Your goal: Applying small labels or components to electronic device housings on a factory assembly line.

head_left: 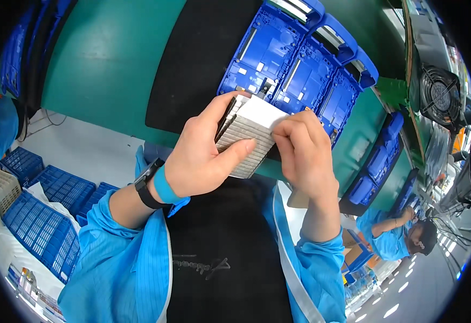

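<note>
My left hand (200, 156) grips a thick pad of sheets with rows of narrow grey strips (244, 141), its thumb lying across the strips. A white backing sheet (262, 111) shows at the pad's upper edge. My right hand (306, 153) is closed in a pinch at the right edge of that white sheet; whether a loose strip is between its fingertips is hidden. Just beyond both hands lie several blue plastic housings (295, 67) side by side, with handle-like loops at the far end and small white patches inside.
The housings lie on a black mat (187, 59) on a green bench (111, 59). More blue housings (373, 167) rest to the right, near a black fan (440, 96). Blue crates (44, 231) stand at lower left. A co-worker in blue (392, 237) is at the right, another sleeve (1, 132) at far left.
</note>
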A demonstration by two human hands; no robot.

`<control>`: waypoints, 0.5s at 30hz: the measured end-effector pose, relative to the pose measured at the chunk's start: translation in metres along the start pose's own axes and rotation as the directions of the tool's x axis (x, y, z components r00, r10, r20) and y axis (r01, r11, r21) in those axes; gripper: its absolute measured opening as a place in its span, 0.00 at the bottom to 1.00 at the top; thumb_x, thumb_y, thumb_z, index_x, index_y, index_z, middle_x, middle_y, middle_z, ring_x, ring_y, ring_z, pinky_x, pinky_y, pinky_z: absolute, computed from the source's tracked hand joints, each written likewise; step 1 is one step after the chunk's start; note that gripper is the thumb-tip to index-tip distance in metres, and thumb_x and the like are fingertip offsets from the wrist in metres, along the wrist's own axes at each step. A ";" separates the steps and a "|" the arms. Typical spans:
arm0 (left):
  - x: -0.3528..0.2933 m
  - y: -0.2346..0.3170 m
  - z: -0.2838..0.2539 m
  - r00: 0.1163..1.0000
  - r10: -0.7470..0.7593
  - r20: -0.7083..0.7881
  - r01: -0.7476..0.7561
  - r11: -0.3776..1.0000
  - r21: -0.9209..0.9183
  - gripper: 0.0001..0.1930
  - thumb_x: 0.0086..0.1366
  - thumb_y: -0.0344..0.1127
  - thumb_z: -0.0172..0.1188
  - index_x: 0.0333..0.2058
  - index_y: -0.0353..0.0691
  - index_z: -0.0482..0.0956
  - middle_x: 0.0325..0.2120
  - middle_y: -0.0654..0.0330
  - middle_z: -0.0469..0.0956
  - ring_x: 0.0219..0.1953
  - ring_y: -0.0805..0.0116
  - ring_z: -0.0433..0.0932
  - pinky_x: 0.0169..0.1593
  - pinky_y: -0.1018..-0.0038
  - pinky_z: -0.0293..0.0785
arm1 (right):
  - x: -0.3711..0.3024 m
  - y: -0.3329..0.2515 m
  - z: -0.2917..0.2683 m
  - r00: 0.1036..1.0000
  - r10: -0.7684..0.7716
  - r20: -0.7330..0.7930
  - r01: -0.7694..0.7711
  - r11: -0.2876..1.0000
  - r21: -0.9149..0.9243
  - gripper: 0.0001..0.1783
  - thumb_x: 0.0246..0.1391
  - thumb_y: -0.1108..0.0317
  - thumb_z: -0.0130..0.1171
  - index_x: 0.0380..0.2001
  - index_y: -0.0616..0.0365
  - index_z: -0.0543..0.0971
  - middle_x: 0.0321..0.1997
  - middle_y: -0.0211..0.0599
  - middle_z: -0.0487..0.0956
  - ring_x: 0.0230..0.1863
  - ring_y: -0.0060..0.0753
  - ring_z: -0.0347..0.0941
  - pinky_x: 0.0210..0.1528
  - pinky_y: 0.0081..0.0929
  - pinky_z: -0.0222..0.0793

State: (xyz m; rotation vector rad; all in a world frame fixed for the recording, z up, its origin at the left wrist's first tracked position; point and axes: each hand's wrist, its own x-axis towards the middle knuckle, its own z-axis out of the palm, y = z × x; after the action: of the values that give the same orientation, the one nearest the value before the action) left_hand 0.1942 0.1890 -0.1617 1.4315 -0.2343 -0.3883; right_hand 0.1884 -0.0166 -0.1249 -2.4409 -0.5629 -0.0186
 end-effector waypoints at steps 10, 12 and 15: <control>0.004 0.008 -0.036 0.981 -0.056 -0.186 0.030 0.990 -0.137 0.27 0.61 0.25 0.63 0.57 0.27 0.64 0.46 0.51 0.78 0.48 0.67 0.78 0.53 0.72 0.74 | 0.013 0.018 -0.028 0.988 0.153 -0.012 -0.151 0.983 0.107 0.05 0.50 0.86 0.53 0.28 0.65 0.71 0.30 0.39 0.72 0.31 0.32 0.68 0.35 0.24 0.64; 0.008 0.007 -0.049 0.967 0.000 -0.255 -0.026 0.995 -0.099 0.26 0.62 0.27 0.63 0.57 0.27 0.65 0.46 0.50 0.78 0.46 0.67 0.80 0.51 0.72 0.76 | 0.016 0.031 -0.030 0.990 0.138 0.013 -0.138 0.989 0.052 0.04 0.53 0.84 0.53 0.30 0.65 0.71 0.31 0.39 0.71 0.30 0.33 0.68 0.35 0.24 0.64; 0.012 0.000 -0.062 0.953 0.012 -0.301 -0.034 0.997 -0.070 0.26 0.63 0.30 0.63 0.56 0.28 0.66 0.45 0.50 0.79 0.44 0.66 0.81 0.48 0.72 0.78 | 0.022 0.038 -0.026 0.980 0.158 0.118 -0.156 0.987 -0.024 0.02 0.55 0.81 0.54 0.31 0.64 0.72 0.31 0.40 0.71 0.31 0.36 0.68 0.35 0.26 0.65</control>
State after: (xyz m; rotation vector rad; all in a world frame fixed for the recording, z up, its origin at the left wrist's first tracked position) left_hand 0.2291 0.2406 -0.1711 1.3928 0.0108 -0.1538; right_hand 0.2269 -0.0503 -0.1232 -2.5060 -0.4212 0.1898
